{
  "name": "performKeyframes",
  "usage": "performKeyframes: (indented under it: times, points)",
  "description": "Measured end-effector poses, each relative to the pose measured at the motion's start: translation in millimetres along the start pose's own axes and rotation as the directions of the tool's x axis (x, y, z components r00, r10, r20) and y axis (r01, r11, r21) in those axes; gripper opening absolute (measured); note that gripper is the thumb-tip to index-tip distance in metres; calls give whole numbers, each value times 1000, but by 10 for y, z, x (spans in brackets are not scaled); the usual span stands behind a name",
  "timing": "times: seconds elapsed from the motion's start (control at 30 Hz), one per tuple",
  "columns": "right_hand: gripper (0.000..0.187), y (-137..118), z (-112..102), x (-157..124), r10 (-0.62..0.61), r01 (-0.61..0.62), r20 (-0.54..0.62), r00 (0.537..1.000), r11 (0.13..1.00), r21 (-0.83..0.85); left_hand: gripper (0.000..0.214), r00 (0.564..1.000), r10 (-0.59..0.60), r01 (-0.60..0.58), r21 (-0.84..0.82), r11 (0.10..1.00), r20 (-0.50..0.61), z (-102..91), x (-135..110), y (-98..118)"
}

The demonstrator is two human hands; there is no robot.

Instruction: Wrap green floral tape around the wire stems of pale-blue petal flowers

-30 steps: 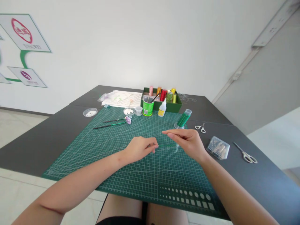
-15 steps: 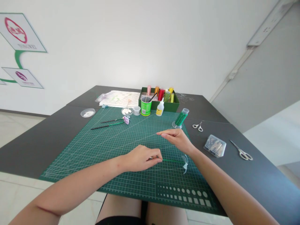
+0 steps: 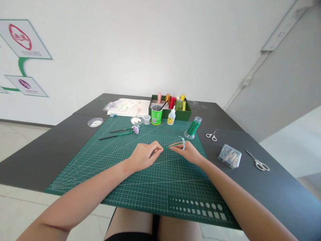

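My left hand (image 3: 146, 154) is closed, pinching a thin green-wrapped stem (image 3: 172, 145) between thumb and fingers over the cutting mat (image 3: 140, 194). The stem points right, and a small pale blue petal piece (image 3: 183, 144) sits at its far end. Just to the right, my right hand (image 3: 187, 152) is held with its fingers pressed together behind the stem. Whatever is between those fingertips is too fine to make out. Beyond my right hand, a spool of green thread (image 3: 194, 126) leans on a clear round base.
A glue bottle (image 3: 171, 117), a green can with brushes (image 3: 156, 115) and a box of thread spools (image 3: 184, 113) stand at the back. Purple flower stems (image 3: 125, 133) lie left. Small scissors (image 3: 212, 136), a clear case (image 3: 230, 156) and larger scissors (image 3: 260, 164) lie right.
My left hand has risen and moved away from me, lifting the stem. The petal end has swung up to my right hand, which has shifted slightly down.
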State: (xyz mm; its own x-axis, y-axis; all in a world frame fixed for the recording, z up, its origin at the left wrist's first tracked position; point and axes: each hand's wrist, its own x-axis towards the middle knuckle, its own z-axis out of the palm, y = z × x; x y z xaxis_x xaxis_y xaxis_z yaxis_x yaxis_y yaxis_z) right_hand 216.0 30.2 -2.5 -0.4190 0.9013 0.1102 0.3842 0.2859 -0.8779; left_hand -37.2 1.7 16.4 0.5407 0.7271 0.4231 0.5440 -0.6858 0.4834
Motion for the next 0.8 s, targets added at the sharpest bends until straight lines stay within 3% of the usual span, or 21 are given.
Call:
performKeyframes:
  times: [0.17,0.33,0.47,0.6,0.8]
  points:
    - [44,-99,-10,-40,25,-19,207,978,999,-30,22,992,-110,119,162,980,-63,-8,55,-140]
    - [41,-288,-20,-116,-13,5,367,930,1000,22,21,971,-233,239,172,956,-51,25,89,-144]
    - [37,-386,-45,-172,-74,49,441,894,997,66,21,963,-268,266,165,950,-10,50,91,-115]
    - [36,-435,-117,-212,-107,46,364,925,984,170,19,969,-235,225,122,967,78,66,82,-89]
    - [39,-471,-182,-229,-55,18,110,992,948,319,19,973,-107,83,121,989,204,116,26,59]
